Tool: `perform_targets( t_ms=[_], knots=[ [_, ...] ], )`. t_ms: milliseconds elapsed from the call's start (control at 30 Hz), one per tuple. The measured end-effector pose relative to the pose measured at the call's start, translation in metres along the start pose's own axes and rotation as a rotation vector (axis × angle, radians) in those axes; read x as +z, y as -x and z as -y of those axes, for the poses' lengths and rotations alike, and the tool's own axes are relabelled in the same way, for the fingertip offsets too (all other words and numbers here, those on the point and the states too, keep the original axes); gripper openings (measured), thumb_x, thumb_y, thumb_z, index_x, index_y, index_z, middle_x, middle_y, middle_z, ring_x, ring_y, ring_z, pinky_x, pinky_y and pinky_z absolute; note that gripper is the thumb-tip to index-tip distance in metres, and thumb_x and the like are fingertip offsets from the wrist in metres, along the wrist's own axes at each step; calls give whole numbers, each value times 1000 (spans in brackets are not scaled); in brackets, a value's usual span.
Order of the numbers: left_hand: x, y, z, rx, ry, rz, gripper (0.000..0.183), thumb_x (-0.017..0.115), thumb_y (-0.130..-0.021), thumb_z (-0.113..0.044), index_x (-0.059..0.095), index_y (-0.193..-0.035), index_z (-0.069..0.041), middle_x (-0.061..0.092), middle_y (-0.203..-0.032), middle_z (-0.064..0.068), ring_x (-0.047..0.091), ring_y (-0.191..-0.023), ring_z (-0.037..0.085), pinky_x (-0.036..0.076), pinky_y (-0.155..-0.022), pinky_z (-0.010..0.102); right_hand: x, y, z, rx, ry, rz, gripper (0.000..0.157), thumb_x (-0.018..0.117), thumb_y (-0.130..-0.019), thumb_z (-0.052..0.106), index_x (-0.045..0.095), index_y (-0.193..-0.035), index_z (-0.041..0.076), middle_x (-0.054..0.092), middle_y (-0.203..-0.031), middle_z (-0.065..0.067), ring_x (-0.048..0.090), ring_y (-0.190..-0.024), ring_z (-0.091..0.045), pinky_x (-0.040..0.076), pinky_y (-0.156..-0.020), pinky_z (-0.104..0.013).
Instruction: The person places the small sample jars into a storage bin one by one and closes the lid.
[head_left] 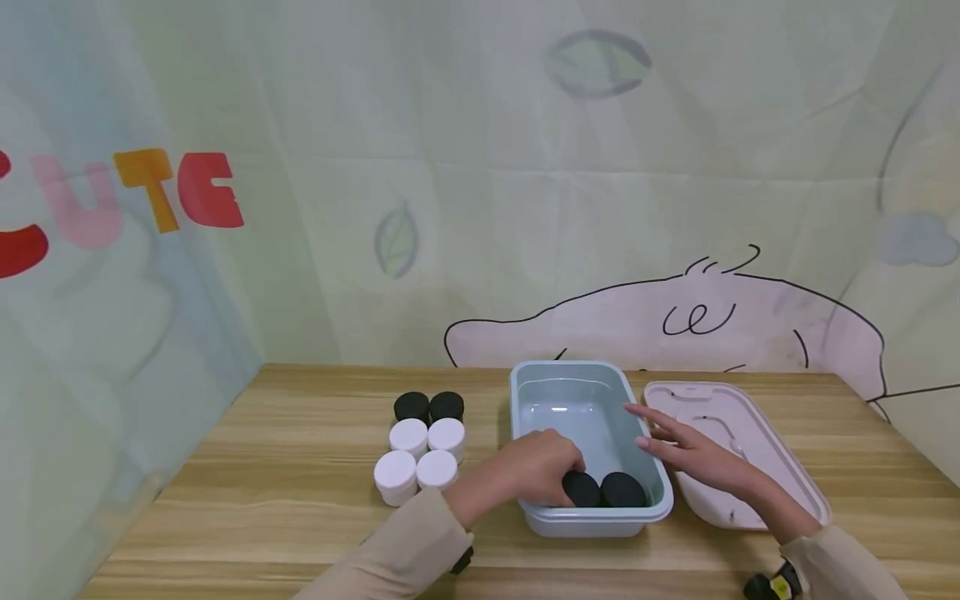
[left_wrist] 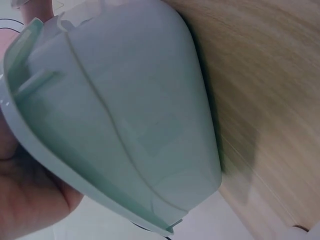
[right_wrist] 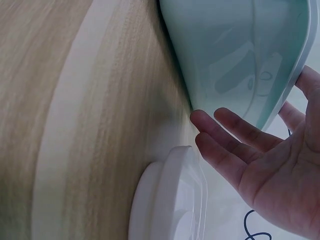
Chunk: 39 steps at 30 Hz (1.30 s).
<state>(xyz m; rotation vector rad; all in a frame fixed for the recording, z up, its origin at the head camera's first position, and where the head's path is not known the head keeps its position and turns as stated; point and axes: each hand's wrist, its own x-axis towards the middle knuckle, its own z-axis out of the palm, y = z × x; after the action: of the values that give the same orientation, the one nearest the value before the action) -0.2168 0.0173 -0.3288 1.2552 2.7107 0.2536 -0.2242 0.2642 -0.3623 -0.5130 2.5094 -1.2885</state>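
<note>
A light-blue plastic box [head_left: 573, 392] stands on the table with its top uncovered. My left hand [head_left: 536, 467] reaches over its left wall, fingers curled down at a round black jar [head_left: 581, 489] in the near left corner. A second black jar [head_left: 624, 490] sits beside it, in the near right corner. In the left wrist view the box's outer wall [left_wrist: 135, 100] fills much of the picture and hides the fingertips. My right hand [head_left: 701, 454] has its fingers extended, with fingertips at the box's right rim; the right wrist view shows the palm [right_wrist: 280, 175] facing the wall.
Left of the box stand two black jars [head_left: 412, 407] in a row and several white jars [head_left: 437, 470] in front of them. A pale pink lid [head_left: 780, 467] lies right of the box, under my right forearm. A printed cloth [head_left: 480, 208] hangs behind the wooden table [head_left: 285, 467].
</note>
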Motion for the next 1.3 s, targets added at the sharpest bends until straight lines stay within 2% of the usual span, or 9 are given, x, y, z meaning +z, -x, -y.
perform_targets(
  t_ms=[367, 467, 600, 767, 967, 1133, 1300],
  knots=[
    [-3, 1, -1, 10, 26, 30, 32, 78, -71, -25, 71, -98, -11, 67, -86, -6, 53, -73, 2, 42, -71, 15, 1, 1, 1, -3, 2, -3, 55, 44, -96, 29, 24, -144, 12, 16, -145, -29, 25, -125, -52, 42, -88, -55],
    [-4, 4, -1, 14, 21, 25, 36, 78, -71, -26, 70, -102, -10, 68, -90, -5, 56, -77, 3, 43, -72, 15, 1, 1, 2, 1, 6, -3, 55, 44, -96, 29, 24, -144, 12, 17, -145, -29, 26, -125, -52, 42, -88, -55],
    [-11, 9, 3, -13, 59, 4, 44, 77, -72, -25, 66, -111, -8, 67, -100, -1, 59, -83, 4, 45, -73, 16, 1, 2, 4, 10, 5, -5, 55, 43, -96, 30, 24, -144, 13, 17, -145, -28, 26, -125, -52, 42, -88, -55],
    [-21, 23, 12, -43, 185, -69, 48, 76, -74, -22, 61, -116, -6, 65, -109, 3, 61, -92, 8, 46, -79, 18, 1, 2, 5, 13, 2, -5, 55, 43, -96, 30, 24, -144, 12, 18, -144, -29, 27, -124, -53, 42, -87, -56],
    [-29, 50, 28, -72, 304, -189, 45, 75, -75, -20, 61, -115, -4, 64, -110, 6, 60, -96, 13, 48, -81, 24, 0, 1, 4, 6, 12, -4, 55, 43, -96, 30, 23, -144, 13, 15, -145, -29, 24, -125, -53, 42, -87, -56],
    [-27, 76, 47, -69, 402, -312, 42, 74, -74, -18, 62, -110, -1, 64, -108, 9, 60, -96, 19, 50, -80, 30, 0, 1, 2, 4, 11, -4, 55, 43, -96, 29, 23, -144, 12, 20, -142, -32, 31, -122, -51, 43, -86, -55],
    [-21, 101, 67, -124, 495, -393, 42, 75, -74, -19, 62, -110, -2, 65, -105, 9, 60, -95, 22, 51, -78, 29, 1, 0, 2, 9, 8, -6, 55, 43, -96, 30, 23, -144, 12, 22, -141, -32, 33, -122, -50, 44, -86, -54]
  ],
)
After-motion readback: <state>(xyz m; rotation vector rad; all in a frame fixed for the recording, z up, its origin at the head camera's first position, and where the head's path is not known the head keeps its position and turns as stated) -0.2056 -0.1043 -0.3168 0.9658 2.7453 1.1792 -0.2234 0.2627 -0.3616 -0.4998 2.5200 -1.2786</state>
